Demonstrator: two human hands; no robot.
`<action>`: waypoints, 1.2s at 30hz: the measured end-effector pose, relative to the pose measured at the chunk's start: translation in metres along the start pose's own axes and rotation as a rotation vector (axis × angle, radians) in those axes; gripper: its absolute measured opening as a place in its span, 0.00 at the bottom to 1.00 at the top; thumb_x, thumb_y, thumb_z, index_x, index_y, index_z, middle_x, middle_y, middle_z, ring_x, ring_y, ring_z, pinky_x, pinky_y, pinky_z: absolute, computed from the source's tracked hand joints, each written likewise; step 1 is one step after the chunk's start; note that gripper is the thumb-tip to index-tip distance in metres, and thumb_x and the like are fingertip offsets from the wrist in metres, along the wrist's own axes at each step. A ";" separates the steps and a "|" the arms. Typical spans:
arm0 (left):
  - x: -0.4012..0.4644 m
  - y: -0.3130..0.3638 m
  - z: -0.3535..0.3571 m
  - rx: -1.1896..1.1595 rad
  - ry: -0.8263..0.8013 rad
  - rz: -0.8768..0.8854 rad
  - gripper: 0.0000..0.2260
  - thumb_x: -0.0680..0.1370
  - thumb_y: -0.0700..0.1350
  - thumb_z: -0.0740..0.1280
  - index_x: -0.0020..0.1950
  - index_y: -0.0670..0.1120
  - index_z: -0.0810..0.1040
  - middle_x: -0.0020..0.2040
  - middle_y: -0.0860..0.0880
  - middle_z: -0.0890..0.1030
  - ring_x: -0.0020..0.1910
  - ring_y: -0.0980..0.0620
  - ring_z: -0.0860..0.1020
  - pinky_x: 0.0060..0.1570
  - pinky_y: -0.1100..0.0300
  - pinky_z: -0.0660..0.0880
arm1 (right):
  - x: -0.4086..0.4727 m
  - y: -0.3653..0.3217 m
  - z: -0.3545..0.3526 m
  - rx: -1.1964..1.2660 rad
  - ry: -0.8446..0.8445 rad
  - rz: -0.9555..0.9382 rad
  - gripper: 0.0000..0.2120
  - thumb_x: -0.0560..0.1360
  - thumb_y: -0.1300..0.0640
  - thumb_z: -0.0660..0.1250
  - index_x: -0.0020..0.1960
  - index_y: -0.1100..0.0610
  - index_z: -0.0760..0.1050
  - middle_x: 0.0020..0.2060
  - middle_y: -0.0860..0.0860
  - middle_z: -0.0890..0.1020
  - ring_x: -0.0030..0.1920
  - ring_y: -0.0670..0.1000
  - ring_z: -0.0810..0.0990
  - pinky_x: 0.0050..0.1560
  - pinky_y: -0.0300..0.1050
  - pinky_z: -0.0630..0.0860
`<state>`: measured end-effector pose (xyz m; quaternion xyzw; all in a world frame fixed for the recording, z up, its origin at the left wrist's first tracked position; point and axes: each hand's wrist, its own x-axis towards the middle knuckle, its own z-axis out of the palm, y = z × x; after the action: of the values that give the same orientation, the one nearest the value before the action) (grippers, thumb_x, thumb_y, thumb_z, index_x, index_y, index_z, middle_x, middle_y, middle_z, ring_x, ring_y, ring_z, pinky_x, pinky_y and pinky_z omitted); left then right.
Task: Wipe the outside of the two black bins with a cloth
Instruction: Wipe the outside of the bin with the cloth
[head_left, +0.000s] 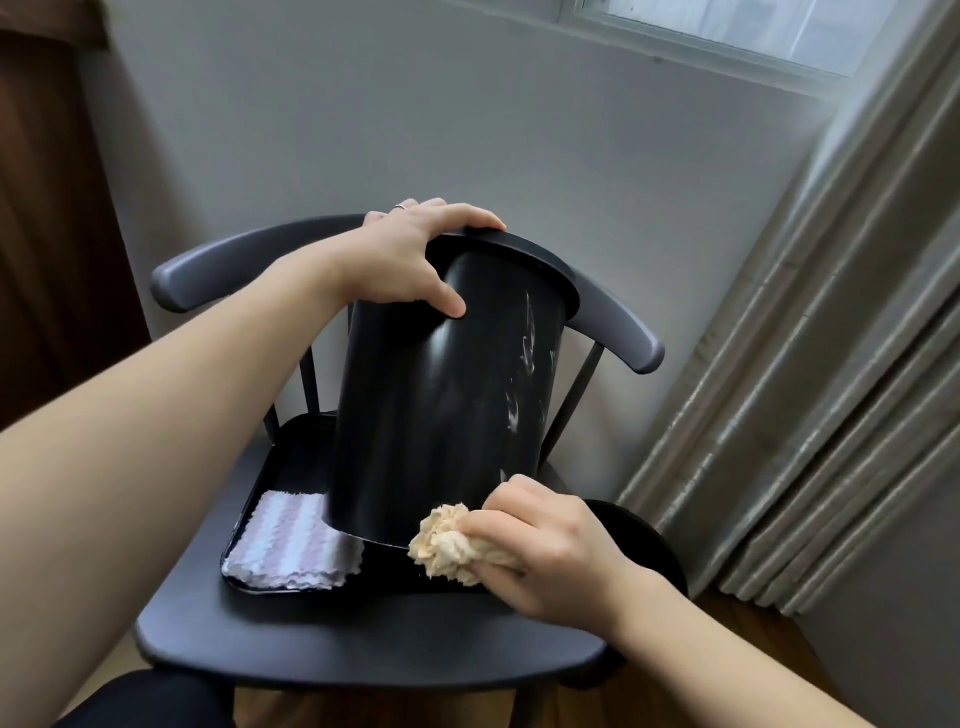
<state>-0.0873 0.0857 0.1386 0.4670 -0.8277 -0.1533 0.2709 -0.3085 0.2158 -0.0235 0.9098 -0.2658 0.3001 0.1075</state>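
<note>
head view looks down on a black bin tilted on a dark tray, its rim leaning away toward the chair back and its base edge resting on the tray. the tray sits on the seat of a dark chair. the left hand grips the bin at its rim, fingers hooked over the top edge and thumb pressed on the outer wall just below it. whitish smears run down the right part of the bin's wall. the right hand has its fingers curled tight round a bunched beige cloth, which touches the lower edge of the bin near the base. a folded white and pale pink striped cloth lies flat in the tray's near left corner, partly under the bin's base edge. a second black bin shows as a dark rounded shape behind the right wrist, beside the chair; most of it is hidden. grey curtains hang on the right, below a window set in a pale wall.
</note>
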 end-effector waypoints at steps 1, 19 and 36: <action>-0.001 0.000 0.000 0.000 0.001 0.000 0.36 0.71 0.45 0.78 0.68 0.75 0.67 0.66 0.60 0.70 0.71 0.48 0.61 0.65 0.56 0.56 | 0.001 0.002 -0.002 -0.018 -0.004 -0.008 0.08 0.72 0.60 0.74 0.50 0.62 0.82 0.39 0.54 0.79 0.37 0.56 0.76 0.32 0.49 0.76; 0.009 0.020 0.002 0.233 0.023 -0.002 0.34 0.69 0.42 0.75 0.71 0.56 0.65 0.63 0.54 0.71 0.69 0.46 0.64 0.67 0.47 0.63 | -0.011 0.004 -0.005 0.054 0.022 0.117 0.10 0.74 0.57 0.75 0.53 0.60 0.82 0.43 0.53 0.80 0.42 0.55 0.78 0.36 0.50 0.78; 0.004 0.014 0.004 0.159 0.034 0.055 0.42 0.66 0.51 0.82 0.75 0.68 0.65 0.61 0.54 0.72 0.70 0.51 0.62 0.67 0.55 0.56 | 0.000 0.012 -0.012 0.031 0.012 0.074 0.10 0.75 0.56 0.74 0.53 0.60 0.82 0.43 0.53 0.80 0.41 0.55 0.77 0.37 0.50 0.78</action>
<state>-0.1009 0.0895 0.1431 0.4667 -0.8450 -0.0716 0.2511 -0.3209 0.2105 -0.0135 0.8991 -0.2939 0.3134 0.0840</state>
